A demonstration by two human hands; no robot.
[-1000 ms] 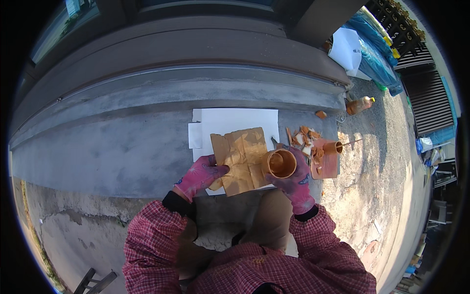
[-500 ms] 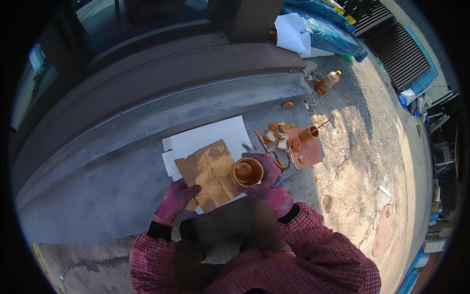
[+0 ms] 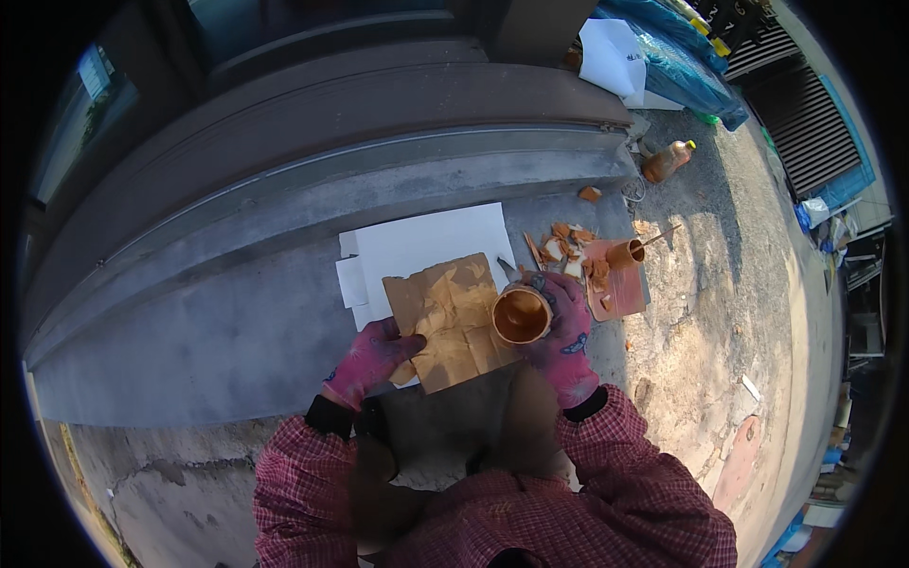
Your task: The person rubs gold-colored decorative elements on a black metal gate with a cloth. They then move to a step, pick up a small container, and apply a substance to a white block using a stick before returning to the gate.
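**Gloved hands at a glue-stained sheet on a concrete ledge**

The right hand (image 3: 565, 339), in a pink glove, wraps its grip around a small orange-brown cup (image 3: 520, 315), fingers curled about the cup's far side, the open mouth facing up toward the camera. The cup sits over the right edge of a brown paper sheet (image 3: 447, 317), which is blotched with paler, wet-looking patches. The left hand (image 3: 369, 358), also in a pink glove, presses down on the lower left corner of that brown sheet; its grip is flat and spread rather than closed around anything. The brown sheet lies on top of white paper sheets (image 3: 426, 244), and these lie on a grey concrete ledge (image 3: 218, 331) that runs below a raised step.

Just to the right of the cup, a reddish flat board (image 3: 620, 289) rests on the ledge's end, carrying a second small cup (image 3: 624, 254) with a stick standing in it. Pale scraps (image 3: 561, 241) are scattered beside the board. Further off on the ground stands a brown bottle (image 3: 665, 161). Both sleeves are red plaid.
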